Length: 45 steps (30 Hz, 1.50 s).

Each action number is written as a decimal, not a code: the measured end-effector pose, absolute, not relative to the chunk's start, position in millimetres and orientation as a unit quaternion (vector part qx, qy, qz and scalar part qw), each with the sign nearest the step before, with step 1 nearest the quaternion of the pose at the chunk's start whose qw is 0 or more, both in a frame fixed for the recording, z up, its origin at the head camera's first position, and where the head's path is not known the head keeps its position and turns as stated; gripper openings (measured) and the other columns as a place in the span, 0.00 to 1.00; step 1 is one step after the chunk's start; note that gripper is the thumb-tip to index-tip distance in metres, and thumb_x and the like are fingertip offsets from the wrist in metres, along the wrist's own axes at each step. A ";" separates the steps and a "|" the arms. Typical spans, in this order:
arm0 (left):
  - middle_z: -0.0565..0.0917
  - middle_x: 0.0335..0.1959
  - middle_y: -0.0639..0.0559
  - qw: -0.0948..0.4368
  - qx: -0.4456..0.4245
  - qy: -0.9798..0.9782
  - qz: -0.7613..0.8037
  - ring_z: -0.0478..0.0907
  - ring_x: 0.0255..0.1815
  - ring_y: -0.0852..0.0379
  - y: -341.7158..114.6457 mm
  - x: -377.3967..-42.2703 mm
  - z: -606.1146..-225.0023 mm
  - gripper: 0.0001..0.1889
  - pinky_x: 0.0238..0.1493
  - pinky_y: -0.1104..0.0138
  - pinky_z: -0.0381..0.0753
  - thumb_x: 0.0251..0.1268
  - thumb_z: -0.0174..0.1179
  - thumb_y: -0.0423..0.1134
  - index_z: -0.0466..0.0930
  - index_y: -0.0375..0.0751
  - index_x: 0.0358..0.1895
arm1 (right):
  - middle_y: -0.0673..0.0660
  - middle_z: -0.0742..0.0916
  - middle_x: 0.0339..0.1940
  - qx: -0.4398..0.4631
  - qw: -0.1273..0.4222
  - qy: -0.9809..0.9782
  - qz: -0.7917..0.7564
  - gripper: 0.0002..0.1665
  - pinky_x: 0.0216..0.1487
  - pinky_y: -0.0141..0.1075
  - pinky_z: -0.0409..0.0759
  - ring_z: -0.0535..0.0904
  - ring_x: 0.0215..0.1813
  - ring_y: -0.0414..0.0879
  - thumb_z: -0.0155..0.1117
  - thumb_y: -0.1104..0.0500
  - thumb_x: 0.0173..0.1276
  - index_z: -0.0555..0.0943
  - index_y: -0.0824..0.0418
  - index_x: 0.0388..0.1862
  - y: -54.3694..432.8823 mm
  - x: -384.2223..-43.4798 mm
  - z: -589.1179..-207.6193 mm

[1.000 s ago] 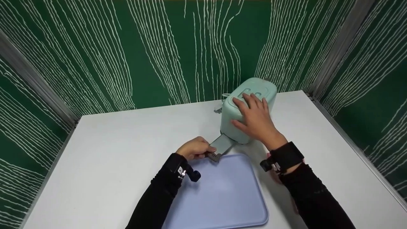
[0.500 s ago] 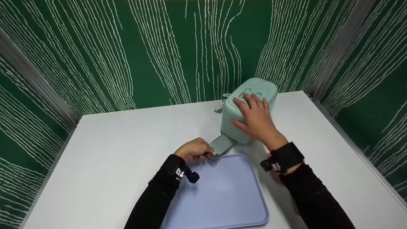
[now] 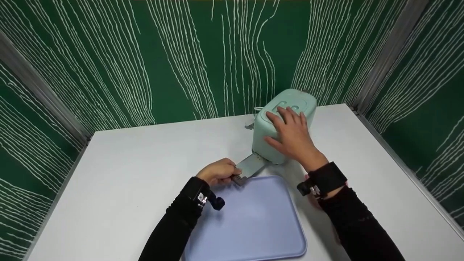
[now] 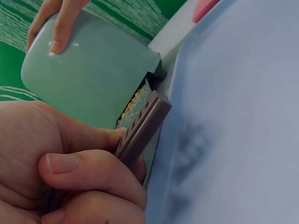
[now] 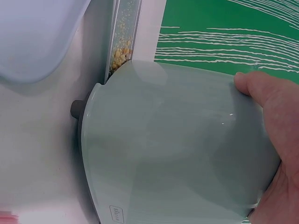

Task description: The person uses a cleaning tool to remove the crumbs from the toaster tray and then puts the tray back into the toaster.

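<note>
A mint-green toaster (image 3: 262, 141) stands at the back right of the white table. From its base sticks out a flat grey crumb tray (image 3: 251, 165). My left hand (image 3: 218, 171) pinches the tray's dark ridged end between thumb and fingers. Yellowish crumbs (image 5: 122, 52) lie on the crumb tray close to the toaster, seen in both wrist views. My right hand (image 3: 294, 137) rests on the toaster with spread fingers on its top and the thumb against its side. The crumb tray's inner end is hidden inside the toaster.
A shallow lavender tray (image 3: 250, 221) lies in front of the toaster, partly under the left hand. Something pink (image 3: 314, 202) is mostly hidden beneath the right forearm. A pale cord (image 3: 256, 108) shows behind the toaster. Green walls with white lines bound the table.
My left hand has drawn the crumb tray slightly further out of the toaster, toward the left and front. Crumbs now show at its exposed inner part. The right hand and toaster stay put.
</note>
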<state>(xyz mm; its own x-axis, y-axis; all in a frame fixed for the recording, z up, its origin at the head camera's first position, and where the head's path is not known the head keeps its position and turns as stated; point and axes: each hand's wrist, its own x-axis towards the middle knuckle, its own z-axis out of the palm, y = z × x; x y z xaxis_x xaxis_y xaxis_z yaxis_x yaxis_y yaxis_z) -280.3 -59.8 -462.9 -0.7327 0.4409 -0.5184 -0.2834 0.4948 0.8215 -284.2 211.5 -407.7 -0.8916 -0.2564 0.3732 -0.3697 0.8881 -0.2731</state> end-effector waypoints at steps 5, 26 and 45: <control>0.77 0.23 0.57 0.364 0.033 0.781 0.506 0.62 0.16 0.66 -62.0 -278.3 -463.5 0.09 0.19 0.74 0.62 0.82 0.58 0.37 0.78 0.42 0.37 | 0.70 0.65 0.85 0.163 0.160 -0.958 0.170 0.46 0.84 0.75 0.44 0.55 0.87 0.72 0.72 0.42 0.74 0.66 0.53 0.85 210.9 -284.3 -407.1; 0.76 0.23 0.57 0.356 0.042 0.790 0.498 0.63 0.17 0.66 -70.8 -271.3 -461.0 0.10 0.20 0.74 0.63 0.82 0.59 0.38 0.78 0.43 0.36 | 0.70 0.66 0.84 0.170 0.169 -0.956 0.171 0.45 0.83 0.76 0.45 0.57 0.86 0.73 0.72 0.44 0.75 0.66 0.54 0.84 212.1 -282.8 -406.5; 0.75 0.25 0.57 0.323 0.019 0.805 0.497 0.65 0.18 0.66 -75.6 -264.6 -463.3 0.06 0.22 0.74 0.65 0.79 0.61 0.38 0.78 0.39 0.47 | 0.70 0.65 0.84 0.170 0.170 -0.953 0.186 0.45 0.83 0.75 0.43 0.55 0.86 0.73 0.73 0.45 0.75 0.66 0.54 0.84 211.8 -281.7 -407.3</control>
<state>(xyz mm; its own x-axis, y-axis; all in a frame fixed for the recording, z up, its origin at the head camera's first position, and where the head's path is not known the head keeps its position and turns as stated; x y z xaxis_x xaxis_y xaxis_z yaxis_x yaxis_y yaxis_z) -264.6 -75.6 -463.3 -0.7909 0.3514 -0.5009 -0.2902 0.5054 0.8126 -281.7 211.8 -407.3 -0.8847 -0.2598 0.3872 -0.3862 0.8735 -0.2964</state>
